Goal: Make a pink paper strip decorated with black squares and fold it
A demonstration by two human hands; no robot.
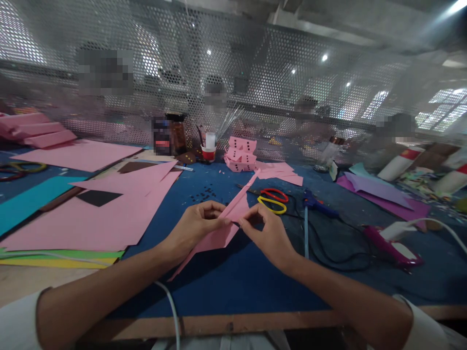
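A folded sheet of pink paper (215, 238) is held slantwise above the blue table top (233, 287), its narrow folded end pointing away from me. My left hand (195, 226) is closed on its left side, thumb on top of the fold. On the right, my right hand (266, 233) pinches the paper's edge between thumb and fingertips. Just beyond my right hand lie scissors (273, 200) with red and yellow handles. A blue glue gun (321, 204) rests farther right, a pale blue stick beside it.
Pink sheets (109, 218) and a turquoise sheet (32, 199) cover the left side. Pink folded pieces with black dots (241, 153) stand at the back. A magenta power strip (394, 248) with cables lies at right. A perforated metal screen (255, 73) closes off the far side; people sit behind it.
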